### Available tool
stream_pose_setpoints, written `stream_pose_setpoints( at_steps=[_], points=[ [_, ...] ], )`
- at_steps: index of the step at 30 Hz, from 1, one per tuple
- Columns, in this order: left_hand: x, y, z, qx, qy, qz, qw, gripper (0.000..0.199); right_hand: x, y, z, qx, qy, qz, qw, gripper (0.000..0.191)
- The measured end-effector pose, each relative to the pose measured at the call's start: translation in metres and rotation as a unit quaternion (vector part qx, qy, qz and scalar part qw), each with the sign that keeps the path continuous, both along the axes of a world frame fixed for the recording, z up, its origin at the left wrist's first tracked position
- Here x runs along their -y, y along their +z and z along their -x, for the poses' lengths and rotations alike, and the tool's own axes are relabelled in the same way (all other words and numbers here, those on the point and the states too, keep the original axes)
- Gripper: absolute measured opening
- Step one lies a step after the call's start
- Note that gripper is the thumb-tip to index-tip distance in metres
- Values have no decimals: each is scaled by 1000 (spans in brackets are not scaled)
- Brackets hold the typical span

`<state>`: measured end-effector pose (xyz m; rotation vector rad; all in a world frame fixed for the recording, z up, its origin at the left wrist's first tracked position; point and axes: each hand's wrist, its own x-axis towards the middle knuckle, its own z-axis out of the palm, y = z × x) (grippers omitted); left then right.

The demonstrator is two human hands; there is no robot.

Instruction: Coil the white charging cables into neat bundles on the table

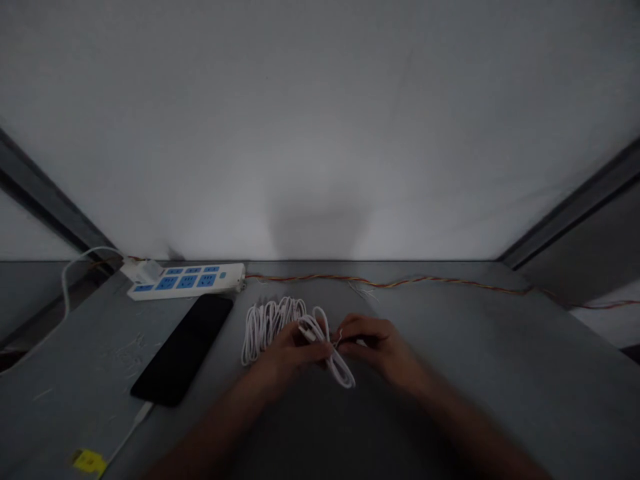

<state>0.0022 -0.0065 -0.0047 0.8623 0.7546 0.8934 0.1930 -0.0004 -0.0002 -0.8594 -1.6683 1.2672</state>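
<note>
A white cable (341, 371), coiled into a long bundle, is gripped at its middle by my left hand (294, 350). Its loops stick out above and below the thumb. To the right of the bundle, my right hand (373, 340) pinches a thin white twist tie (339, 337) at the cable's middle, fingertips close to the left thumb. Several more coiled white cables (269, 323) lie side by side on the table just behind and left of my left hand. The fingers of my left hand under the bundle are partly hidden.
A power strip (190, 281) with blue sockets and a plugged-in white charger (149, 271) lies at the back left. Nearer is a black phone (184, 350) on a charging cord with a yellow tag (90, 461). Twisted red and yellow wires (400, 284) run along the wall; white scraps (131, 350) litter the left.
</note>
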Motion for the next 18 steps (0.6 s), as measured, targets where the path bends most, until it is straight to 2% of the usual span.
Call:
stream_pose_setpoints(
  at_steps=[5,9,11,14,16,18],
  points=[
    [0,2,4,5,-67,62,996,32,1,3,-1,19,31,-35,999,22],
    [-4,0,11,-49,-93,46,993,32,5,5,-3,101,41,-56,993,23],
    [-6,1,13,-87,-105,10,991,32,7,6,-5,152,35,-64,986,20],
    [-7,3,11,-179,-102,-87,975,28,7,8,-7,223,12,-55,973,15],
    [-6,3,7,-258,-56,-166,950,22,6,10,-7,237,-5,-26,971,16],
    [-4,-2,3,-325,-5,-266,908,16,4,10,-6,221,-20,5,975,19]
  ],
)
